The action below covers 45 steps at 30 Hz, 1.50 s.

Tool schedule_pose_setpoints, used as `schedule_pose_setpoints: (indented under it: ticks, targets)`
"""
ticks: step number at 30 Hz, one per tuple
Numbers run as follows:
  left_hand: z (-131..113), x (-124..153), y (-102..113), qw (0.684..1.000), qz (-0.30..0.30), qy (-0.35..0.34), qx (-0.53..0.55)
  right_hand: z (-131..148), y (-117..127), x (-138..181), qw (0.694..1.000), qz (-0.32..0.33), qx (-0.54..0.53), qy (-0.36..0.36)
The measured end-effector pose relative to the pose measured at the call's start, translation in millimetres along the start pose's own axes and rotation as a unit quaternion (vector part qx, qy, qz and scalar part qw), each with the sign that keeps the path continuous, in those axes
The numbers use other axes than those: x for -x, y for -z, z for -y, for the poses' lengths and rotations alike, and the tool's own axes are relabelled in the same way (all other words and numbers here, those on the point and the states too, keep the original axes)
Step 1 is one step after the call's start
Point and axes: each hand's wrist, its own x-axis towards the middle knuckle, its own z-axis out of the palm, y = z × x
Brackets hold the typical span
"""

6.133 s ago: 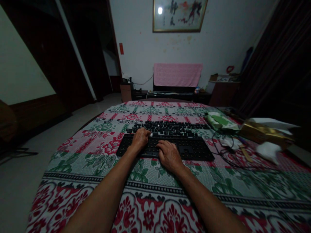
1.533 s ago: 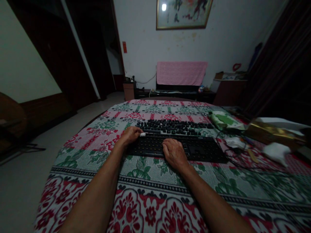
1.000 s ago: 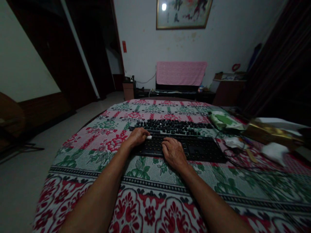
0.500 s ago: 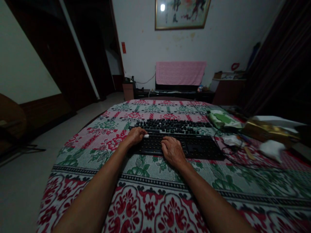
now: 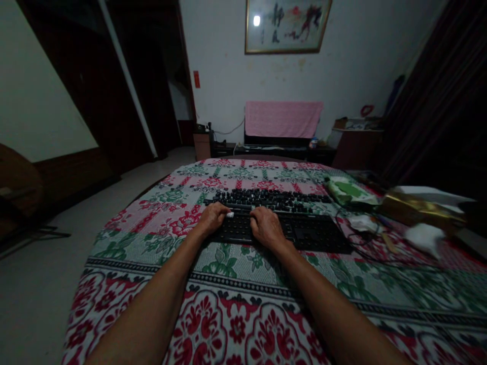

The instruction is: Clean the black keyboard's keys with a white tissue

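A black keyboard with its keycaps off lies on the patterned tablecloth, rows of small studs showing. Over its left end is my left hand, fingers closed on a small white wad that looks like tissue or cotton. My right hand rests across the middle of the board, fingers bent over the far edge and holding it; its fingertips are partly hidden. Just beyond the keyboard, loose black keycaps are spread in a long band.
To the right lie a green-and-white packet, a gold box, a crumpled white wad and a flat tan stick. A black cable loops beside the keyboard. Farther back, a pink cloth covers a screen.
My right hand has shifted slightly away from me, toward the keyboard's far edge, its fingers more bent. The left hand stays near the same corner with the white wad. The view has tilted slightly upward.
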Motion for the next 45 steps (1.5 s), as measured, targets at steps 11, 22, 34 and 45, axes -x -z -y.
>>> schedule_pose_setpoints:
  ticks: [11, 22, 34, 45]
  targets:
    - [4, -1, 0, 0.999, 0.004, -0.04, 0.007, -12, -18, 1, 0.999, -0.018, -0.039, 0.031]
    - [-3, -3, 5, 0.999, 0.026, -0.035, -0.019, -9, -14, 1, 0.999, -0.005, -0.014, 0.031]
    - [-16, -5, 0, 0.997, 0.034, -0.004, -0.068, -10, -15, 2, 0.999, -0.01, -0.022, 0.029]
    - [-10, -6, 16, 0.996, 0.043, 0.061, 0.052, -8, -14, 2, 0.999, -0.005, -0.026, 0.024]
